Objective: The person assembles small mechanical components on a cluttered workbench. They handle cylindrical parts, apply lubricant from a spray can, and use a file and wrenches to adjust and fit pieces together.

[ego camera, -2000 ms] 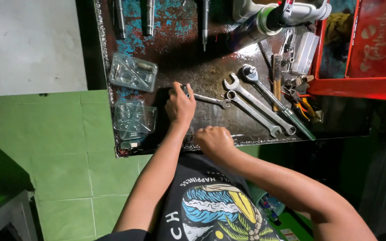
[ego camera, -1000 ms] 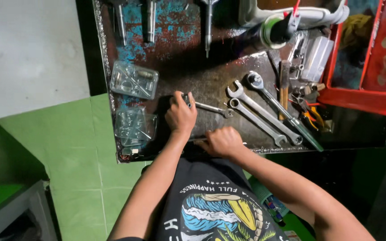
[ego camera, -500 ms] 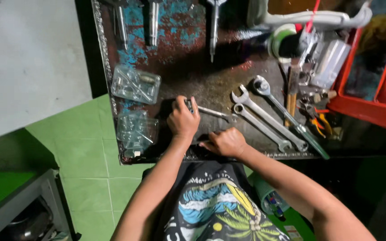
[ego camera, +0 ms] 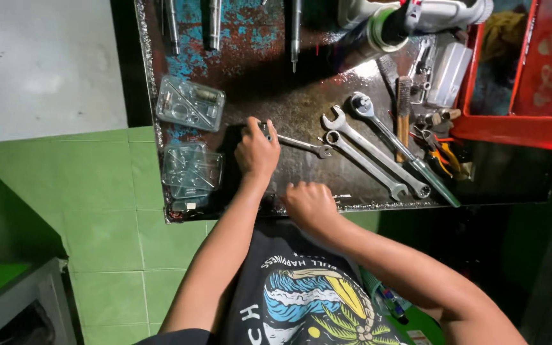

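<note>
Two hands work on a big rusty metal table (ego camera: 269, 96). My left hand (ego camera: 257, 152) is wrapped around one end of a small wrench (ego camera: 301, 145) lying flat near the table's front; my right hand (ego camera: 310, 203) is balled up at the edge, and I cannot tell if anything is inside. To do this well, grip the wrench snugly and keep clear of the long wrenches (ego camera: 378, 150) beside it.
</note>
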